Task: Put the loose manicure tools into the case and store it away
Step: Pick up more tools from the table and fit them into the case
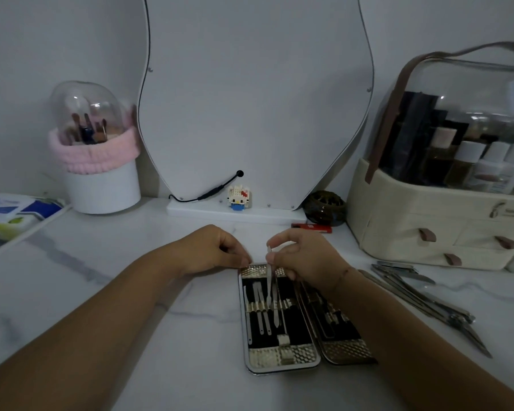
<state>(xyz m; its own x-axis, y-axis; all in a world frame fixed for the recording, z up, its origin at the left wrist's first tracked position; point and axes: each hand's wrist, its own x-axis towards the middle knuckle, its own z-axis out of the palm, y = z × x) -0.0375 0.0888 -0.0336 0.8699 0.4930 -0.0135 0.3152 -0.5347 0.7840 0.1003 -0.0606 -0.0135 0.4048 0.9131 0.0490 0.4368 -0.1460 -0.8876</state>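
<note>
On the white marble tabletop (131,277), right in front of us, the manicure case (282,355) lies wide open, both halves flat and side by side. We look into the left half first: black lining, a band of loops across the middle, and several thin metal implements already slotted through it, lying lengthwise. The right half (346,350) sits partly under our right wrist; a few darker pieces are tucked in there, too dim to name. Our right hand (303,256) pinches a slim metal tool (270,280) between thumb and fingertips, holding it nearly upright with its lower end down among the loops of the left half. Our left hand (217,250) is curled at the case's far left corner, fingertips on the rim; whether it actually grips the rim we cannot tell. Off to the right, the loose tools (422,295) lie in a bunch on the marble, well apart from the case. Behind them stands a cream cosmetics organizer (428,226) with small drawers below and a clear domed top packed with bottles. At far left, a white brush holder (101,185) under a clear dome holds makeup brushes, a pink band wrapped round it. Between the two stands a mirror (250,99).
</note>
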